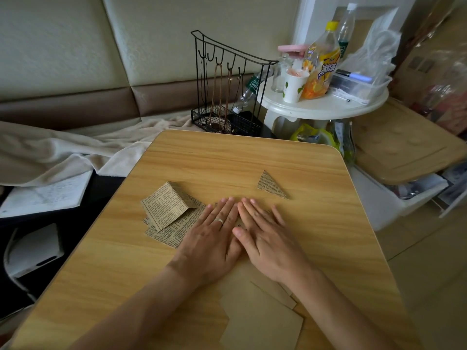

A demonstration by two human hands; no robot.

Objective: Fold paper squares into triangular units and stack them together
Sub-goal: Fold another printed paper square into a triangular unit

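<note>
Plain brown squares [260, 322] nearest, flat left hand [212, 238], right hand [270, 238] beyond.

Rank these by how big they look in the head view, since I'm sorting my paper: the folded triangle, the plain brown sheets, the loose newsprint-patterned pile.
1. Plain brown sheets, though nearness to the camera inflates them.
2. Newsprint-patterned pile.
3. Folded triangle, clearly smallest.

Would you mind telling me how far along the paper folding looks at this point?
Early on. One folded triangle lies apart at the far right of the table, with nothing stacked on it. Both the left hand and right hand press flat on a sheet that they mostly hide. Still left: the loose newsprint squares at the left and the plain brown sheets near the front edge, then the stacking.
</note>
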